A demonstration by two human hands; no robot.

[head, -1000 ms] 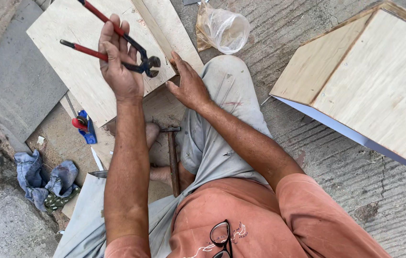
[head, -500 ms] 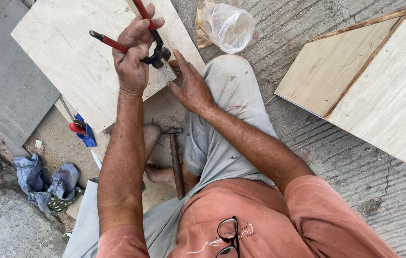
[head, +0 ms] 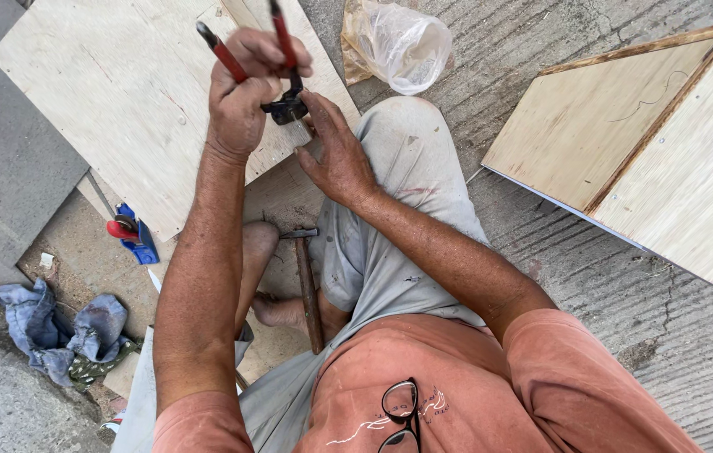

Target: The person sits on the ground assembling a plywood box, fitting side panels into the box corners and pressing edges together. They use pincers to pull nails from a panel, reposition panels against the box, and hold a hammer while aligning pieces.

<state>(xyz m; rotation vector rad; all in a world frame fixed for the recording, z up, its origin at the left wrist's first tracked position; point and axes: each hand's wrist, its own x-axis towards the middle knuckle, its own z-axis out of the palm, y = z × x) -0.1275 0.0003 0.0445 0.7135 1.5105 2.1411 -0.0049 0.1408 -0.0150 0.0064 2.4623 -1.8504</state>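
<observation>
Left hand (head: 243, 105) clamped round red-handled pincers (head: 287, 105), head down at plywood sheet (head: 121, 92) near edge. Right hand (head: 335, 155) half-open, fingertips steadying beside pincer head, gripping nothing. Risk: pincers slip, pinch right fingers. Room open far-left on sheet; knee (head: 398, 143) crowds right, hammer (head: 308, 281) lies near.

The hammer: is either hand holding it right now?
No, the hammer lies by the person's foot, while the left hand grips red-handled pincers and the right hand steadies beside them.

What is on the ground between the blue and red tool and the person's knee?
In the head view, the hammer and a bare foot lie between the blue tool and the knee.
</observation>
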